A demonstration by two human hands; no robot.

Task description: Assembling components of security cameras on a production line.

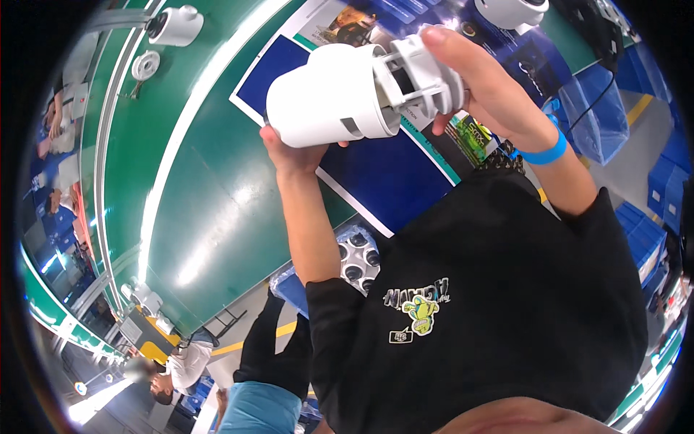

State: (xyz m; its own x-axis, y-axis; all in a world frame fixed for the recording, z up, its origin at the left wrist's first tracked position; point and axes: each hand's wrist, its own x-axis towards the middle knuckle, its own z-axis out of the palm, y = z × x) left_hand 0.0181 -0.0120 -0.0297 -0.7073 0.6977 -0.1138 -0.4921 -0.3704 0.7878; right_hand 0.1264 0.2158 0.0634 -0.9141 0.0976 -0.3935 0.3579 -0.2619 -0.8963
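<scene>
My left hand (298, 153) is closed around the underside of a white cylindrical camera housing (325, 98), held tilted above the table. My right hand (495, 90), with a blue band at its wrist, grips a white ribbed mounting bracket (426, 76). The bracket meets the open right end of the housing, and its arms reach to the rim. Whether the two parts are locked together I cannot tell. Most of my left fingers are hidden beneath the housing.
Below the parts lies a blue mat (394, 170) with printed sheets on the green table (224, 195). Another white camera (176, 27) and a white ring (145, 66) are at far left. A bin of white camera parts (356, 264) stands by my left elbow. Co-workers are nearby.
</scene>
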